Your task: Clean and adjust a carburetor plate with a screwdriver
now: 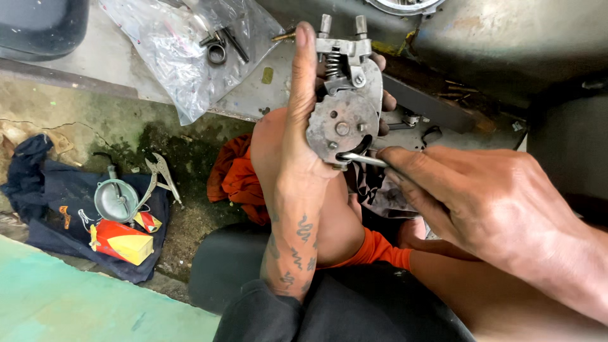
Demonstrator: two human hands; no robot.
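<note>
My left hand (297,120) grips a grey metal mechanical assembly (345,104) with a round plate, a coil spring and two studs on top, held upright above my knee. My thumb points up along its left side and my fingers wrap behind it. My right hand (481,196) pinches a small bent metal tool (361,157), whose tip rests against the lower edge of the round plate. My forearm bears dark tattoo marks.
A clear plastic bag (183,50) with bolts and a ring lies on a metal sheet at top. On a dark cloth (44,190) at left sit a round metal part (115,199), pliers (158,177) and a red-yellow box (123,242). An orange rag (234,177) lies by my knee.
</note>
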